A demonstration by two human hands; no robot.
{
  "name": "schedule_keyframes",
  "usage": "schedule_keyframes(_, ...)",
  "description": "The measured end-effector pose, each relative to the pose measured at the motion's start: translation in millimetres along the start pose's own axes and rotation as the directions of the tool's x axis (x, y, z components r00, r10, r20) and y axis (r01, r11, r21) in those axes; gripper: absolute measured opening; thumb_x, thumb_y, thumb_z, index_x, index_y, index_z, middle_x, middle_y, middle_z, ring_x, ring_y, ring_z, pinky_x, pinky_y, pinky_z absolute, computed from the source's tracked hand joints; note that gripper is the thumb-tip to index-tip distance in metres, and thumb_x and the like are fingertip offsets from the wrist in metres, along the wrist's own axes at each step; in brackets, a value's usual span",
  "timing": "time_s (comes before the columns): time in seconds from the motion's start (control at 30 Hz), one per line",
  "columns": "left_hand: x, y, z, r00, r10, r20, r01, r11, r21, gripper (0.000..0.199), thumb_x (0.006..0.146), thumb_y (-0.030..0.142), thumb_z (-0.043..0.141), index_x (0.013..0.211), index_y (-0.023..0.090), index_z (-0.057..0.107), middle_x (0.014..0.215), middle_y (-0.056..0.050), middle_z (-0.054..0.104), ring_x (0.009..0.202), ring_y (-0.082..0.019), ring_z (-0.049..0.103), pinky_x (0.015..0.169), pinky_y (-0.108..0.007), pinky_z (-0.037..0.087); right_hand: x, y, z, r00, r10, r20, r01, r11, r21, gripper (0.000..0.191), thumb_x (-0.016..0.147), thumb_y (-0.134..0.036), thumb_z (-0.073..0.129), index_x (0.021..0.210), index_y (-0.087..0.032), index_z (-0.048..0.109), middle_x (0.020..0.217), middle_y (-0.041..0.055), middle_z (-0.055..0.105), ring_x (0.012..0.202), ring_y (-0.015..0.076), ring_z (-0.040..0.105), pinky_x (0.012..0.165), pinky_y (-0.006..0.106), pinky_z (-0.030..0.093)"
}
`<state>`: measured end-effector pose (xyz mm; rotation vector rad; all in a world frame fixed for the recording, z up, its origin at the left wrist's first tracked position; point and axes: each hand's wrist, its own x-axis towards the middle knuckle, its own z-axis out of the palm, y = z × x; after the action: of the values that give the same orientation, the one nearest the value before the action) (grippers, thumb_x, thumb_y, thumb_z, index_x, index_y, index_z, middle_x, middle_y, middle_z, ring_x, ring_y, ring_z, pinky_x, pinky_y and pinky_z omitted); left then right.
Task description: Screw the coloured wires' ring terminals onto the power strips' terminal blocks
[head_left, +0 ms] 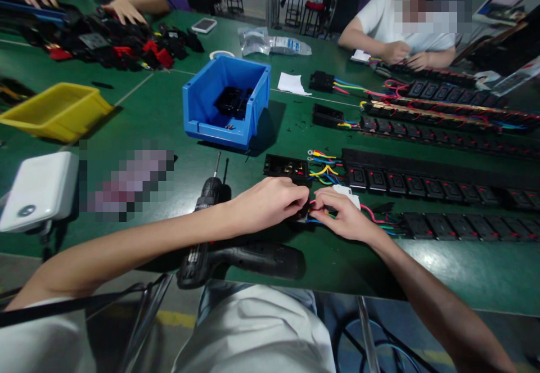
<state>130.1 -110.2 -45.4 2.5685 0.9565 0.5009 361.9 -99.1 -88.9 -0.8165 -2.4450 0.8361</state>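
My left hand [280, 201] is closed over a small dark part at the front of the green table, and its fingertips hide what they grip. Right beside it, my right hand [343, 215] pinches thin wires between thumb and fingers. Red, blue and green wires [375, 218] run from under this hand to a black socket strip [459, 227] at the right. A white piece [346, 194] shows just behind the right hand. Beyond the left hand lies an open black housing [287, 166], with loose wires and ring terminals [323, 154] to its right.
A cordless drill [244, 257] lies below my left forearm. Behind stands a blue bin [228, 131] with black parts, and a yellow tray [59, 114] sits left. More socket strips [422, 184] fill the right side. Two people work across the table, near a black-and-red parts pile [101, 41].
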Motion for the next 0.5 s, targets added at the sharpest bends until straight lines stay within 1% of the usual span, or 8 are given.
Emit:
schedule_keyframes(0.07,-0.5,0.7,-2.0,0.999,-0.032,0.041,0.034,0.999,-0.043,0.006,0.085,0.015,0.058,0.088,0.017,0.063,0.072,0.001,0.059,0.067,-0.011,0.055,0.061,-0.020,0.036,0.1,-0.6,-0.5,1.000,0.002,-0.005,-0.002,1.000,-0.002,0.018,0.090,-0.027,0.056,0.077,-0.016,0.051,0.077,-0.0003,0.054,0.077,0.0097,0.047,0.073,0.023,0.034)
schedule_keyframes(0.13,-0.9,1.2,-3.8,0.995,-0.052,0.081,0.060,0.994,-0.089,0.009,0.083,0.015,0.060,0.091,0.018,0.064,0.074,0.001,0.062,0.068,-0.011,0.057,0.062,-0.020,0.037,0.0,-0.8,-0.8,1.000,0.004,-0.007,-0.004,1.000,-0.003,0.018,0.091,-0.028,0.056,0.077,-0.016,0.051,0.077,0.0000,0.055,0.077,0.0099,0.048,0.074,0.023,0.034)
schedule_keyframes(0.2,-0.7,1.0,-4.4,0.993,-0.067,0.098,0.079,0.989,-0.126,0.012,0.081,0.014,0.062,0.092,0.018,0.065,0.077,0.001,0.064,0.069,-0.011,0.059,0.063,-0.020,0.038,-0.4,-0.6,-0.6,1.000,0.012,-0.004,-0.012,1.000,-0.007,0.018,0.091,-0.029,0.056,0.078,-0.016,0.052,0.078,0.0003,0.055,0.078,0.0103,0.048,0.074,0.024,0.035)
schedule_keyframes(0.4,2.6,-2.0,-0.2,0.988,-0.123,0.090,0.140,0.965,-0.221,0.012,0.077,0.011,0.064,0.087,0.017,0.065,0.074,0.003,0.066,0.065,-0.009,0.058,0.060,-0.018,0.036,-1.6,0.7,1.0,0.999,0.032,0.016,-0.032,0.999,-0.017,0.018,0.090,-0.029,0.056,0.078,-0.016,0.054,0.076,0.0001,0.053,0.075,0.0098,0.046,0.072,0.024,0.034)
schedule_keyframes(0.5,1.9,-1.4,2.1,0.992,-0.120,0.049,0.127,0.976,-0.177,0.008,0.078,0.011,0.063,0.083,0.017,0.065,0.072,0.002,0.065,0.064,-0.009,0.057,0.060,-0.019,0.035,-0.6,1.2,1.7,0.999,0.029,0.014,-0.028,0.999,-0.018,0.018,0.090,-0.029,0.056,0.078,-0.016,0.054,0.075,-0.0001,0.052,0.074,0.0095,0.046,0.071,0.024,0.033)
